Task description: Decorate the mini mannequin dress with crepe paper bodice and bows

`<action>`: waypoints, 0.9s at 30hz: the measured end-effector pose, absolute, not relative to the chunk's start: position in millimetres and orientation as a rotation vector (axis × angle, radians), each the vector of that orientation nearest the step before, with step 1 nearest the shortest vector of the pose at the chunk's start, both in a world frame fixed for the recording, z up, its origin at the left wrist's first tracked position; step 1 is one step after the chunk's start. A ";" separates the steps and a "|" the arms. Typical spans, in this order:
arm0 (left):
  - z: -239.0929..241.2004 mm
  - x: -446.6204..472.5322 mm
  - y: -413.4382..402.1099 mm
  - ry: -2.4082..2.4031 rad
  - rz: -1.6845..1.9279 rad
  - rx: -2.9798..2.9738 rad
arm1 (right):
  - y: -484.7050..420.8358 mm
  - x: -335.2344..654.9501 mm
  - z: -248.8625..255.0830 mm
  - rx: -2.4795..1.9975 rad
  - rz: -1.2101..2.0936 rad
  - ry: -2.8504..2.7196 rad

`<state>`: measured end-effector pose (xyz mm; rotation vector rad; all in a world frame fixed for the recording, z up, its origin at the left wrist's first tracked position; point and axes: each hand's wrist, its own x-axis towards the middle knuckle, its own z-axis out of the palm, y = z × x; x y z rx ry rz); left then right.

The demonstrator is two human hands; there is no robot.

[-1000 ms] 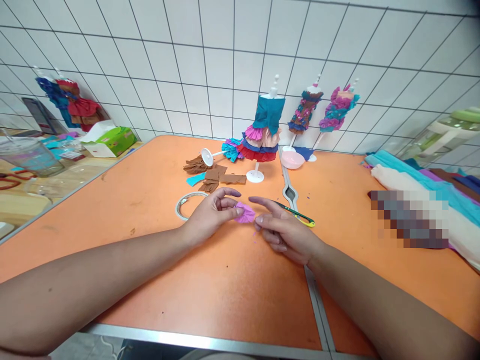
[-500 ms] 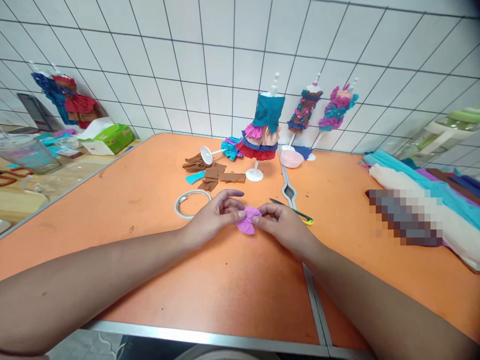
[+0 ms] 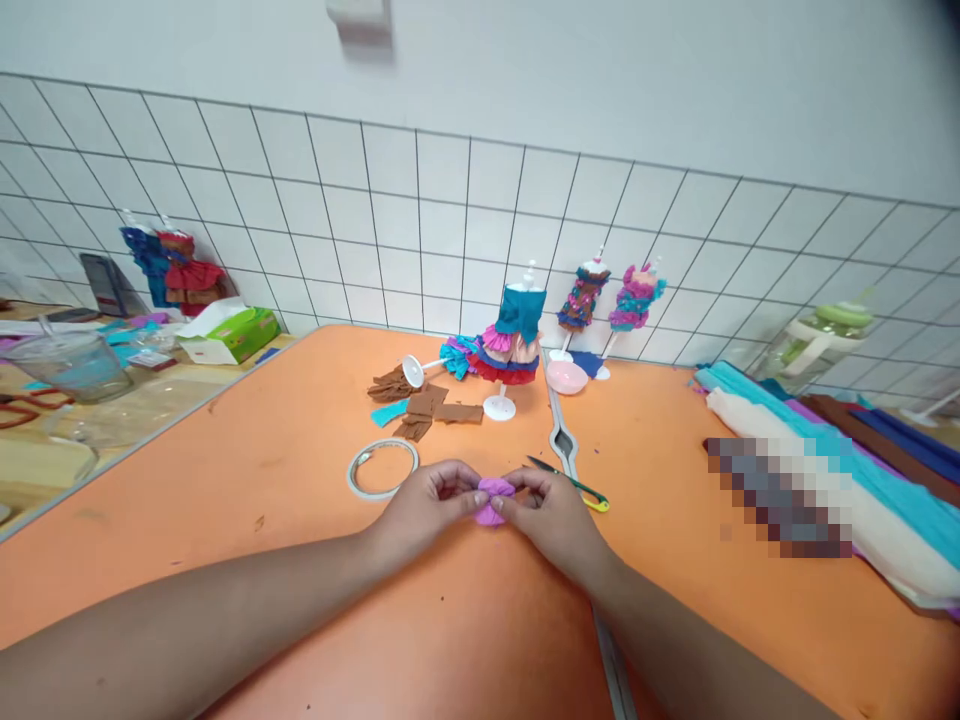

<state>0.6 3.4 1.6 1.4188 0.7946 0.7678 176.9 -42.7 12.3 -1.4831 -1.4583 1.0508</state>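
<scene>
At the far left, two dress stands (image 3: 193, 275) are seen behind one green tissue box (image 3: 244, 333), which is placed beside the left edge of the orange table (image 3: 420, 650). One tape ring (image 3: 379, 494) is set just beside the left hand (image 3: 424, 508), by whose thumb and fingers, nearly closed, the left side of one purple piece of paper (image 3: 489, 515) is pinched over the table. Farther back, one blue strip (image 3: 389, 412), overlapping brown strips (image 3: 427, 402) that cannot be counted, and one lying stand (image 3: 412, 372) are seen. The paper's right side is pinched by the right hand (image 3: 555, 518), its grip equally narrow. One cutting tool (image 3: 597, 506) is laid just beyond that hand; one pink bowl (image 3: 568, 378) is placed farther back. Between this hand and the paper rolls (image 3: 892, 548) at the far right, a broad stretch of table is seen.
</scene>
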 end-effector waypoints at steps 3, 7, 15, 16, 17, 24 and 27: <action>4.8 1.7 2.6 0.807 0.807 1.397 | -40.9 176.3 11.5 -1.485 1.038 -1.464; 2.9 2.7 3.2 0.810 0.793 1.389 | -39.1 175.2 8.9 -1.501 1.038 -1.472; 26.0 -13.1 15.0 0.850 0.899 1.733 | -35.9 193.5 45.0 -1.454 0.983 -1.501; 42.3 -14.7 21.9 0.838 0.902 1.785 | -32.6 199.5 60.0 -1.432 0.958 -1.514; 61.8 -14.9 30.1 0.843 0.908 1.804 | -28.3 206.2 77.1 -1.411 0.947 -1.518; 158.1 35.9 103.7 0.904 1.206 1.743 | 27.6 250.0 165.7 -1.189 0.612 -1.466; 136.9 66.7 127.6 0.887 1.244 1.676 | 53.3 256.2 158.5 -1.131 0.751 -1.403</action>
